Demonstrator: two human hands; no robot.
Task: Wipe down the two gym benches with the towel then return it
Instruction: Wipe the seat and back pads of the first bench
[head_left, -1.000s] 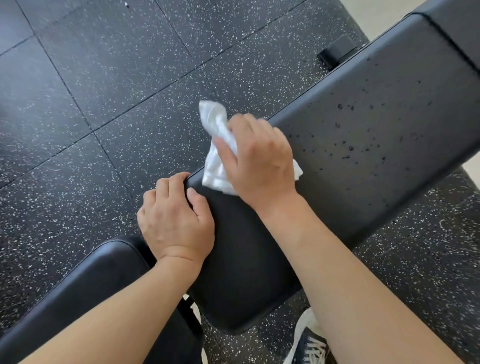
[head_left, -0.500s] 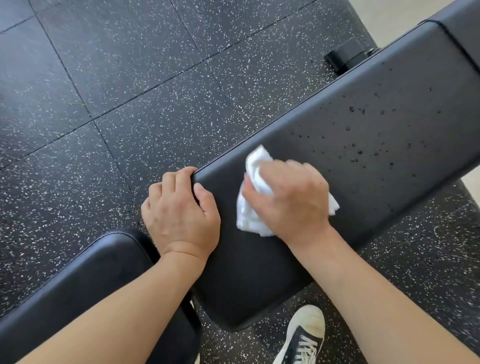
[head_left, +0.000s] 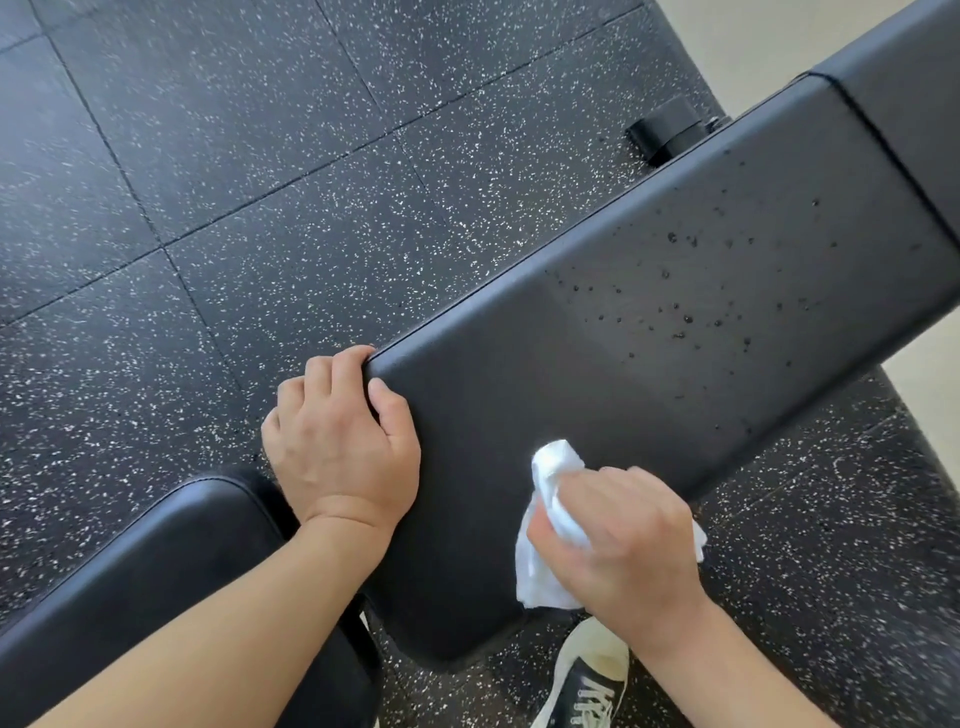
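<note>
A long black padded bench pad (head_left: 649, 332) runs from the lower middle up to the right. Its right half is dotted with dark droplets; the left part looks smooth. My right hand (head_left: 623, 540) grips a crumpled white towel (head_left: 545, 561) at the pad's near edge. My left hand (head_left: 337, 441) holds the pad's far left corner, fingers curled over the edge and thumb on top. A second black pad (head_left: 140, 571) lies at the lower left under my left forearm.
Dark speckled rubber floor tiles (head_left: 260, 182) surround the bench. A black roller or foot (head_left: 670, 130) of the bench frame shows behind the pad at the upper right. My shoe (head_left: 587, 680) stands on the floor under the pad's near end.
My right hand has dragged the towel across the pad from its far edge to its near edge. The left hand has kept its hold on the corner.
</note>
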